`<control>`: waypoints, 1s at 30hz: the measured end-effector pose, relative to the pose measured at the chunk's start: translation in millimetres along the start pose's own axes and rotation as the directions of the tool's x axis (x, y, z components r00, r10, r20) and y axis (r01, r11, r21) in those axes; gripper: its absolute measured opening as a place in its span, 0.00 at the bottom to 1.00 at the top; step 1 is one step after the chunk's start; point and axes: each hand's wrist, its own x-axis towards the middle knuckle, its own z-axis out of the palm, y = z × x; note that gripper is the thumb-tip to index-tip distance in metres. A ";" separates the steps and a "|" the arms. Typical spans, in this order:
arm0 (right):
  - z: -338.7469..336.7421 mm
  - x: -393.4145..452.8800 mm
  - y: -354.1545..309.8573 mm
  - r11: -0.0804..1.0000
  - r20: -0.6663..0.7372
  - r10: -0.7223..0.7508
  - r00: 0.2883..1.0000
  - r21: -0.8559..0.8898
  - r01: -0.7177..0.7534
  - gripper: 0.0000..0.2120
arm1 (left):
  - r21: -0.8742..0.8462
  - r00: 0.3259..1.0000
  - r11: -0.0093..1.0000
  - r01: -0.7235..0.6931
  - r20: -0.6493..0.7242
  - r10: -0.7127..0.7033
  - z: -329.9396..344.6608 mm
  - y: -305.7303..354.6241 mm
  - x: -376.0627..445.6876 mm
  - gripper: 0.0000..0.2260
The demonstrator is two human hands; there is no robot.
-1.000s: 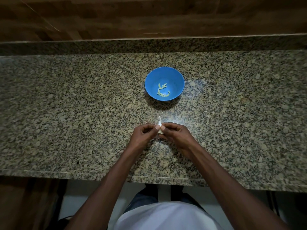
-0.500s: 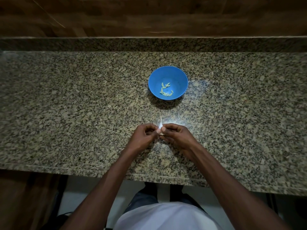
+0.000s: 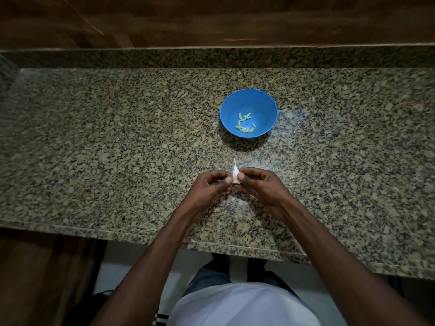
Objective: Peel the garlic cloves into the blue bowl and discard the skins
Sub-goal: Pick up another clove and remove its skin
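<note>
We are pinching a garlic clove (image 3: 235,176) between both hands, left hand (image 3: 208,187) and right hand (image 3: 256,184) curling their fingertips onto its papery skin, just on our side of the blue bowl (image 3: 248,113) on the table (image 3: 117,149). A few peeled cloves (image 3: 244,123) are lying in the bowl. We are risking a slip: squeezing too hard could shoot the clove away from the bowl, or skin could be dropping in.

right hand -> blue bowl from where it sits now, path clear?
Probably yes. The round blue plastic bowl sits just beyond the right hand on bare speckled granite counter, nothing between. But both it and the left hand pinch the white garlic clove.
</note>
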 end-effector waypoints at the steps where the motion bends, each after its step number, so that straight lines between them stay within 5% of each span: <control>1: 0.7 0.3 0.0 1.000 -0.001 -0.007 1.000 -0.025 0.007 0.12 | 0.018 1.000 1.000 -0.014 -0.015 0.015 0.8 0.2 -0.2 0.10; 13: 7.0 3.9 6.9 0.998 -0.080 -0.051 0.996 -0.040 0.048 0.14 | 0.053 0.983 0.995 -0.088 -0.155 0.096 10.0 -10.1 4.3 0.10; 16: 4.6 5.5 9.5 0.998 -0.113 -0.022 0.993 0.048 0.027 0.15 | -0.081 0.986 0.995 -0.050 -0.164 0.036 12.0 -14.4 3.8 0.11; 20: -2.0 4.4 7.6 0.977 -0.127 -0.126 0.984 -0.186 0.101 0.12 | -0.367 0.969 0.930 -0.020 -0.236 -0.072 13.0 -14.1 1.7 0.07; 22: -7.8 6.1 7.1 0.875 -0.120 -0.232 0.965 -0.458 0.153 0.11 | -0.413 0.962 0.910 -0.021 -0.258 -0.095 9.8 -15.0 1.0 0.09; 25: -8.2 6.3 0.3 0.580 -0.056 -0.357 0.932 -0.796 0.174 0.11 | -0.415 0.961 0.909 -0.025 -0.261 -0.093 5.2 -16.3 -0.5 0.10; 28: -4.6 6.3 -4.2 0.401 0.029 -0.420 0.907 -0.890 0.215 0.09 | -0.407 0.961 0.913 -0.041 -0.265 -0.075 4.6 -15.6 -2.5 0.07; 30: -4.8 6.9 -1.6 0.386 0.033 -0.457 0.889 -0.893 0.231 0.07 | -0.396 0.963 0.917 -0.050 -0.263 -0.061 4.5 -15.5 -4.1 0.08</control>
